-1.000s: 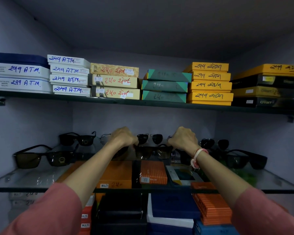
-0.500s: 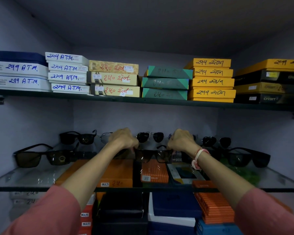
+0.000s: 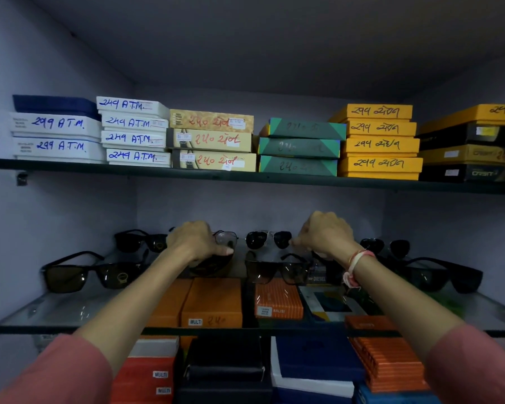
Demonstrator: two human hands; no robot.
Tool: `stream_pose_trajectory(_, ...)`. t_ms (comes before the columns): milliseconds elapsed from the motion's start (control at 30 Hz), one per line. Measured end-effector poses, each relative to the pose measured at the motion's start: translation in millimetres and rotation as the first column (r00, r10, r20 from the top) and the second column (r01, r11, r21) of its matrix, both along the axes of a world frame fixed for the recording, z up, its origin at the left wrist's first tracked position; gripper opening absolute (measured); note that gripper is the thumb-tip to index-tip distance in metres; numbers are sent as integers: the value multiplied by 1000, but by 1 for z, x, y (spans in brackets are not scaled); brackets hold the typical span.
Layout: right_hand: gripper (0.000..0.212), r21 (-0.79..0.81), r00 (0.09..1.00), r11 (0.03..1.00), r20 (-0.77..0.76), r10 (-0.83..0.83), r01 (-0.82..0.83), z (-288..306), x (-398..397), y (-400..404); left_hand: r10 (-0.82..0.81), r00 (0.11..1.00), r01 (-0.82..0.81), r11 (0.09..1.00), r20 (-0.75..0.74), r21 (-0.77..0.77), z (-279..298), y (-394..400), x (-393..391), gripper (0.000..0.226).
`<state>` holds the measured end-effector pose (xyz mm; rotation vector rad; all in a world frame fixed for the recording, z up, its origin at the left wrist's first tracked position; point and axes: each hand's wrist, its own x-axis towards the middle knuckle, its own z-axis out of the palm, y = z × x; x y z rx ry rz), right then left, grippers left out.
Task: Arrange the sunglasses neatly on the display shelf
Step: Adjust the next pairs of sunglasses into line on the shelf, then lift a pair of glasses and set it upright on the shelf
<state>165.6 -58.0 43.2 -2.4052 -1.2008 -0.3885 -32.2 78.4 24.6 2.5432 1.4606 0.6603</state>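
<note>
Several dark sunglasses stand in two rows on the glass display shelf (image 3: 70, 313). My left hand (image 3: 194, 242) is curled over a dark pair (image 3: 213, 265) in the front row, its thumb beside a clear-lens pair (image 3: 226, 239) behind. My right hand (image 3: 325, 234) is pinched at the right hinge of the silver aviator sunglasses (image 3: 267, 239) in the back row. A square dark pair (image 3: 276, 271) sits between my hands, touched by neither as far as I can see. A large brown-lens pair (image 3: 82, 275) stands at the left and black pairs (image 3: 443, 275) at the right.
Labelled flat boxes fill the upper shelf (image 3: 245, 177): white (image 3: 56, 135), cream (image 3: 213, 139), green (image 3: 299, 147), yellow (image 3: 379, 144). Orange boxes (image 3: 213, 301) and blue boxes (image 3: 318, 363) lie under the glass shelf. Walls close in on both sides.
Both hands have come off the ends of the square dark pair in the middle. My right hand has risen toward the aviators in the back row; my left hand has shifted slightly left.
</note>
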Motion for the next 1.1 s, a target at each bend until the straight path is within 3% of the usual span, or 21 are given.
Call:
stream_pose_trajectory(133, 36, 83, 996, 993, -18, 82, -80, 4, -20, 6, -75, 985, 62, 994, -155, -87, -7, 7, -16, 53)
stream_pose_trajectory(300, 22, 149, 950, 946, -81, 303, -289, 1, -47, 22, -143, 989, 144, 988, -25, 54, -11, 8, -36, 34)
stream_pose_trajectory(467, 33, 139, 816, 818, -85, 572, -559, 1, -69, 32, -331, 941, 331, 944, 78, 9, -2, 11, -79, 31)
stream_pose_trajectory(567, 33, 154, 753, 757, -98, 651, -635, -2, -82, 34, -411, 889, 424, 905, 202, -26, 0, 7, -101, 30)
stream_pose_trajectory(733, 30, 188, 746, 748, -100, 659, -636, -1, -97, 34, -450, 852, 477, 878, 269, -42, 5, 13, -118, 25)
stream_pose_trajectory(900, 18, 265, 804, 766, 71, 590, -585, 1, -108, 33, -453, 854, 469, 883, 256, -3, 7, 22, -118, 23)
stream_pose_trajectory(1100, 18, 367, 870, 794, 103, 483, -484, -5, -115, 30, -295, 866, 235, 953, 404, 192, 3, 27, -113, 35)
